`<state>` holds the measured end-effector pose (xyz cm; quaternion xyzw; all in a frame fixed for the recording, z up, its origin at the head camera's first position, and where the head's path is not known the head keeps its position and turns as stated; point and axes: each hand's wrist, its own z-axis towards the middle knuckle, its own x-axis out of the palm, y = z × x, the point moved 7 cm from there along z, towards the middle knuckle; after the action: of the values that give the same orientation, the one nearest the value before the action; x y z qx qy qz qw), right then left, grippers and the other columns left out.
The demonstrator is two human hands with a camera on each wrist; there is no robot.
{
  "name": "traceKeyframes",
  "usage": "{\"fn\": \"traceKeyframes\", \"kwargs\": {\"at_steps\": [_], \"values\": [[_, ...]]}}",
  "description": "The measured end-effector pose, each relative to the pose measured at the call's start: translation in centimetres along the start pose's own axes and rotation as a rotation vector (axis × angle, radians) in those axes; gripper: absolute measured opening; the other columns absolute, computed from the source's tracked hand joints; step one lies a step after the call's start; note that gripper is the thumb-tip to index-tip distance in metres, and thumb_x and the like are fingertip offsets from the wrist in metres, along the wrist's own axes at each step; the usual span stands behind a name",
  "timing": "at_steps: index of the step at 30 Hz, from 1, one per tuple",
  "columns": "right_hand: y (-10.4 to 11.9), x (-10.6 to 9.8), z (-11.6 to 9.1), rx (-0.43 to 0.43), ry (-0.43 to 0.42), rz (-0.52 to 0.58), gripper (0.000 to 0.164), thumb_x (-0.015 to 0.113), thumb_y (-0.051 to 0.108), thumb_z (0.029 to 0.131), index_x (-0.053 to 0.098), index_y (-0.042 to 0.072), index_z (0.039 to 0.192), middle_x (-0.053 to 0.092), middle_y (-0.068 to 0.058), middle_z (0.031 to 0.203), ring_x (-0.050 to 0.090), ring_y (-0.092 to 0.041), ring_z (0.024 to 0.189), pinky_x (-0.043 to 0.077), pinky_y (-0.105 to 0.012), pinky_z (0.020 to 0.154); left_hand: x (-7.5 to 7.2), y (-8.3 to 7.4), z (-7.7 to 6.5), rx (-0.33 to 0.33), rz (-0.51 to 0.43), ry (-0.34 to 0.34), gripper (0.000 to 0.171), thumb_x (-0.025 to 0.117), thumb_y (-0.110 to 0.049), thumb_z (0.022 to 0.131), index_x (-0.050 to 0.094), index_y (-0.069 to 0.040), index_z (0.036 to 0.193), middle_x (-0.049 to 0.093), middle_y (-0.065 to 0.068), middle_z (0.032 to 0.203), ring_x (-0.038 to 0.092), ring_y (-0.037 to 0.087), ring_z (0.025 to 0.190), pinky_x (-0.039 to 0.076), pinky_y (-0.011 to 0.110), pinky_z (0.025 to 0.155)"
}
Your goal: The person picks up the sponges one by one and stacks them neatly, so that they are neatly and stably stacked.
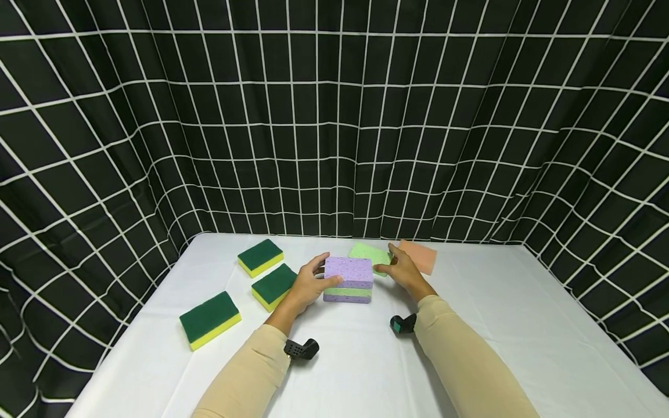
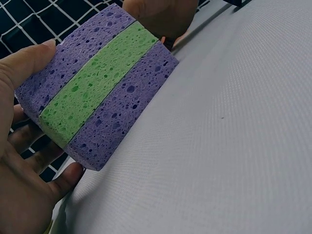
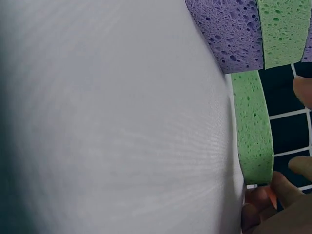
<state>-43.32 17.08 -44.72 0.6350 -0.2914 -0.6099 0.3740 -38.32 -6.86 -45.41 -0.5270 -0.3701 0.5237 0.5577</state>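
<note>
In the head view a stack of sponges [image 1: 348,284] stands mid-table: a light green sponge [image 2: 97,83] between two purple ones. My left hand [image 1: 309,284] holds its left end, thumb on the upper purple sponge [image 1: 349,269] and the other fingers around the side and back. Behind the stack, a separate light green sponge [image 3: 253,129] lies flat. My right hand [image 1: 405,271] hovers around its right end with thumb and fingers spread; one fingertip is close to that end in the right wrist view, contact unclear.
An orange sponge [image 1: 418,255] lies beyond my right hand. Three yellow sponges with dark green scouring tops lie on the left: a back one [image 1: 260,255], a middle one [image 1: 274,284] partly behind my left hand, and a front one [image 1: 210,319]. A black grid-patterned curtain [image 1: 334,145] surrounds the white table [image 1: 360,366].
</note>
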Motion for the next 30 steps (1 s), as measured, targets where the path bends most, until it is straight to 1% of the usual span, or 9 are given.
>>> {"fn": "traceKeyframes", "kwargs": {"at_steps": [5, 7, 10, 15, 19, 21, 25, 30], "values": [[0.13, 0.17, 0.25, -0.003, -0.001, -0.031, 0.095, 0.074, 0.026, 0.079, 0.02, 0.002, 0.153, 0.031, -0.029, 0.147, 0.028, -0.042, 0.135, 0.024, -0.055, 0.108, -0.01, -0.19, -0.01, 0.005, 0.001, -0.007, 0.079, 0.079, -0.023, 0.082, 0.038, -0.006, 0.147, 0.049, 0.015, 0.136, 0.048, 0.033, 0.121, 0.041, 0.045, 0.099], [0.13, 0.33, 0.38, -0.004, -0.002, -0.053, 0.093, 0.074, 0.023, 0.079, 0.021, 0.001, 0.152, 0.027, -0.028, 0.15, 0.022, -0.043, 0.138, 0.02, -0.054, 0.11, 0.0, -0.12, -0.02, 0.002, 0.003, -0.008, 0.079, 0.079, -0.023, 0.082, 0.038, -0.005, 0.148, 0.049, 0.015, 0.136, 0.048, 0.033, 0.121, 0.041, 0.044, 0.099], [-0.01, 0.58, 0.47, 0.005, 0.0, -0.076, 0.091, 0.074, 0.02, 0.079, 0.023, -0.001, 0.151, 0.025, -0.029, 0.15, 0.019, -0.044, 0.138, 0.017, -0.055, 0.11, 0.05, 0.1, -0.06, -0.005, 0.004, -0.006, 0.08, 0.078, -0.023, 0.083, 0.036, -0.004, 0.148, 0.049, 0.015, 0.136, 0.047, 0.033, 0.122, 0.04, 0.045, 0.1], [-0.44, 0.72, 0.51, 0.017, -0.019, -0.108, 0.089, 0.077, 0.017, 0.079, 0.027, -0.001, 0.15, 0.029, -0.029, 0.146, 0.024, -0.045, 0.136, 0.02, -0.054, 0.11, 0.1, 0.17, -0.08, -0.007, -0.002, -0.004, 0.08, 0.079, -0.024, 0.082, 0.037, -0.004, 0.148, 0.048, 0.016, 0.137, 0.046, 0.034, 0.122, 0.039, 0.046, 0.101], [-0.61, 0.75, 0.62, 0.012, -0.039, -0.144, 0.089, 0.078, 0.016, 0.079, 0.027, -0.003, 0.149, 0.033, -0.029, 0.141, 0.03, -0.044, 0.133, 0.023, -0.052, 0.109, 0.09, 0.08, -0.09, -0.002, -0.004, -0.007, 0.081, 0.079, -0.025, 0.082, 0.037, -0.005, 0.148, 0.048, 0.016, 0.137, 0.046, 0.034, 0.123, 0.038, 0.047, 0.101], [-0.58, 0.78, 0.66, 0.002, -0.049, -0.169, 0.089, 0.079, 0.015, 0.079, 0.027, -0.006, 0.148, 0.035, -0.03, 0.139, 0.032, -0.044, 0.131, 0.024, -0.052, 0.109, 0.08, 0.08, -0.09, 0.0, -0.003, -0.007, 0.081, 0.079, -0.026, 0.082, 0.037, -0.004, 0.148, 0.048, 0.016, 0.137, 0.046, 0.035, 0.123, 0.038, 0.047, 0.101], [-0.35, 0.8, 0.57, -0.017, -0.059, -0.226, 0.085, 0.078, 0.016, 0.08, 0.03, -0.011, 0.145, 0.037, -0.032, 0.14, 0.033, -0.044, 0.132, 0.024, -0.05, 0.109, 0.05, 0.15, -0.12, 0.003, -0.001, -0.008, 0.081, 0.079, -0.026, 0.082, 0.036, -0.004, 0.148, 0.047, 0.017, 0.138, 0.046, 0.036, 0.123, 0.038, 0.048, 0.101], [-0.29, 0.5, 0.19, -0.003, -0.063, -0.265, 0.083, 0.077, 0.02, 0.081, 0.032, -0.011, 0.144, 0.036, -0.031, 0.143, 0.031, -0.044, 0.133, 0.025, -0.051, 0.109, 0.09, 0.3, -0.13, -0.006, 0.005, -0.012, 0.08, 0.079, -0.025, 0.082, 0.037, -0.005, 0.148, 0.047, 0.017, 0.137, 0.047, 0.035, 0.122, 0.038, 0.047, 0.101]]}}
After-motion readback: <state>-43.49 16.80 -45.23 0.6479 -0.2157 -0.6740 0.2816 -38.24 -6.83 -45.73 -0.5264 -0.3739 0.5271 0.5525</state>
